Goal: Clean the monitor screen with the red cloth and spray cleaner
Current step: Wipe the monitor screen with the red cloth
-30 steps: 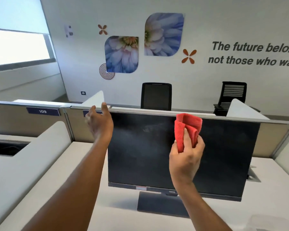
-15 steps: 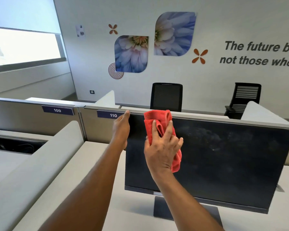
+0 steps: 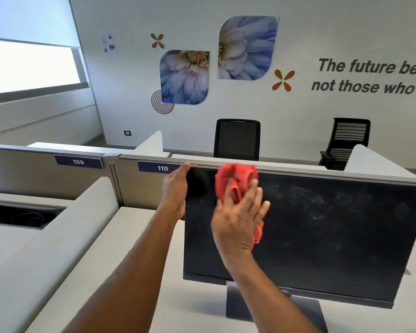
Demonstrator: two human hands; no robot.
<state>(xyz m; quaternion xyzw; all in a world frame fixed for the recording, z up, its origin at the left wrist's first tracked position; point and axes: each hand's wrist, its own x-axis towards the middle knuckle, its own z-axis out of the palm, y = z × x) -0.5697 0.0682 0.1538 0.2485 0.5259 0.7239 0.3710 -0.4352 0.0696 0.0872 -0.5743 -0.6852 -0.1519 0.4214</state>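
Observation:
A black monitor stands on a white desk, its dark screen off and marked with pale smears toward the upper right. My right hand presses a crumpled red cloth flat against the screen's upper left part, fingers spread over it. My left hand grips the monitor's top left corner and left edge. No spray cleaner is in view.
The monitor's stand rests on the white desk. Behind it runs a grey partition with labels 109 and 110. A white divider borders the desk on the left. Two black chairs stand beyond the partition.
My right hand has wiped the cloth from the screen's upper middle to its upper left. My left hand has closed on the monitor's top left corner. My view has shifted left.

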